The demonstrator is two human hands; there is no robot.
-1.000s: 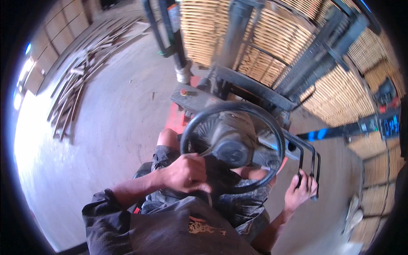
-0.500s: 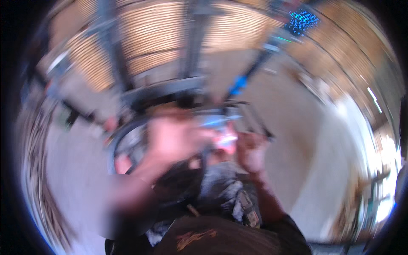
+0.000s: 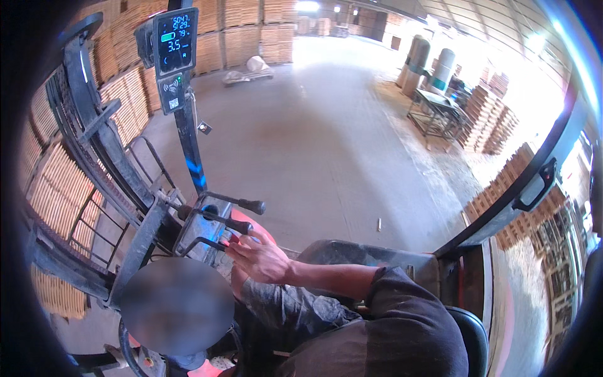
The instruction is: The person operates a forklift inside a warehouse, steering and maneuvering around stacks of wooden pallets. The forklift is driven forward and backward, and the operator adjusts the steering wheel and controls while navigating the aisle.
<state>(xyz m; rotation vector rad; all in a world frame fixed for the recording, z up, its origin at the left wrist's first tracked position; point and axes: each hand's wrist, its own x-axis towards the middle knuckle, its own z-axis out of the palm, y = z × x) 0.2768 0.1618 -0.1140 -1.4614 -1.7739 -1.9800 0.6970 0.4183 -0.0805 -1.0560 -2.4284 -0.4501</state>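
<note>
We see the right hand (image 3: 262,258) curled at forklift levers (image 3: 219,218), grip unclear, left hand unseen; levers probably stiff, best held by nearby knobs (image 3: 240,226).

A grey concrete floor (image 3: 333,144) spreads across the middle of the frame, with stacks of slatted wood (image 3: 242,25) along the upper left, a dark metal table (image 3: 440,102) and tall cylinders (image 3: 445,66) at upper right, wooden pallets (image 3: 505,176) down the right side, and a ribbed roof (image 3: 499,22) above bright white glare (image 3: 527,81).
</note>
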